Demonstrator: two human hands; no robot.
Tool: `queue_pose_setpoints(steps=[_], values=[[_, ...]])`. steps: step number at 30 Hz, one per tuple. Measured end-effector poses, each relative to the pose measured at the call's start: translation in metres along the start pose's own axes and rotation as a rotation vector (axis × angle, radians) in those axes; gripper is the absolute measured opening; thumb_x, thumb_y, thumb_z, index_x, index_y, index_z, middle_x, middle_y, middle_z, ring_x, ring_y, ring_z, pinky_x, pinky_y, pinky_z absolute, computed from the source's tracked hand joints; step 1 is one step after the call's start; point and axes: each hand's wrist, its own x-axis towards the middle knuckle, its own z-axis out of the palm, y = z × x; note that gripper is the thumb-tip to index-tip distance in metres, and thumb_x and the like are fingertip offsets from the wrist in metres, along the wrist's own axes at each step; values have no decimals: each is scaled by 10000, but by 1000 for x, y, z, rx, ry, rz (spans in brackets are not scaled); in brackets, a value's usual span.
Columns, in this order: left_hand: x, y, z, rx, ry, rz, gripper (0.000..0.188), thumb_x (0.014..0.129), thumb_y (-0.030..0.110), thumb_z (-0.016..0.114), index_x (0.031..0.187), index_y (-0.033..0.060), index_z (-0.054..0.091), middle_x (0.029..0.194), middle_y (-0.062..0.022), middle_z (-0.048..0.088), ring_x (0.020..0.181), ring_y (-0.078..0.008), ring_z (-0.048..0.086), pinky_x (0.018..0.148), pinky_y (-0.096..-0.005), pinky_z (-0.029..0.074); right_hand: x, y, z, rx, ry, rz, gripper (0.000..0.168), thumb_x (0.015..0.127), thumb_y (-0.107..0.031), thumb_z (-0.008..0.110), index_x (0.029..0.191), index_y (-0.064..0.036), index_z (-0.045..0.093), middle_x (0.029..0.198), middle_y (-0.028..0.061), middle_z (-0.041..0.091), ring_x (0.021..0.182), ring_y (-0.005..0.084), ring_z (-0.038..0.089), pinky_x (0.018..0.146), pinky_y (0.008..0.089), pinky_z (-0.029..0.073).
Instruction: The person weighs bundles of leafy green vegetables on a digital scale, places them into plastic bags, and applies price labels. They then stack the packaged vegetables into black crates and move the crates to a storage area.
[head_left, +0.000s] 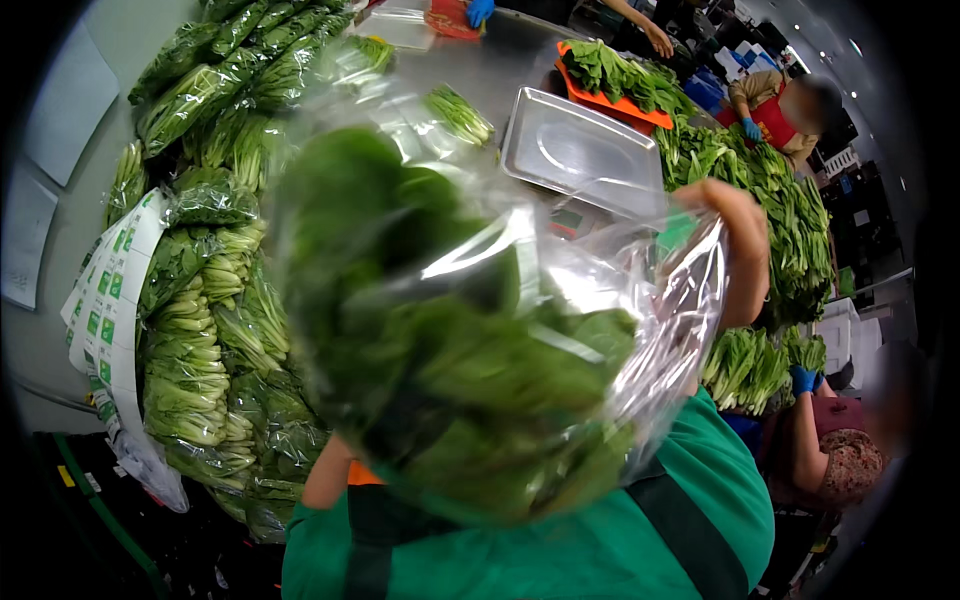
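Note:
Close before me is a clear plastic bag (480, 322) filled with dark leafy greens (450, 345), blurred by motion. It covers much of my chest and the table. At the bag's gathered, crinkled right end, my right hand (731, 240) curls its fingers around the plastic. A piece of green (677, 229) shows near that hand; what it is cannot be made out. Only my left forearm (328, 469) shows, below the bag; the left hand itself is hidden behind it. Beyond the bag lies a shallow metal tray (581, 146) on the metal table (510, 56).
Bagged greens (187, 360) are piled along the left, beside a strip of printed labels (124, 277). An orange basket (600, 101) holds loose greens; more are heaped right (780, 225). Gloved co-workers (780, 112) stand at right, and a blue-gloved hand (478, 11) shows at the top.

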Motion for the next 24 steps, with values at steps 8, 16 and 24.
queue_pose_setpoints(steps=[8, 16, 24], values=[[45, 112, 9, 533, -15, 273, 519, 848, 222, 571, 1280, -2, 392, 1144, -143, 559, 686, -131, 548, 623, -253, 461, -76, 30, 1, 6, -160, 263, 162, 729, 89, 559, 876, 21, 568, 881, 131, 589, 818, 230, 579, 721, 308, 457], [17, 98, 3, 802, 186, 579, 453, 840, 168, 596, 1225, -15, 442, 1088, -112, 595, 431, -1, 310, 375, -151, 250, -205, 43, 11, 567, -723, 1196, 288, 883, -169, 491, 1101, 10, 544, 1112, 109, 580, 1090, 239, 522, 915, 346, 412], [37, 5, 55, 1498, 58, 682, 481, 767, 188, 666, 1193, 59, 485, 1015, -66, 590, 876, -175, 572, 738, -292, 459, -221, 41, 93, 983, -1085, 1880, 588, 876, -585, 363, 970, -37, 554, 890, 95, 629, 754, 194, 619, 588, 304, 485]])
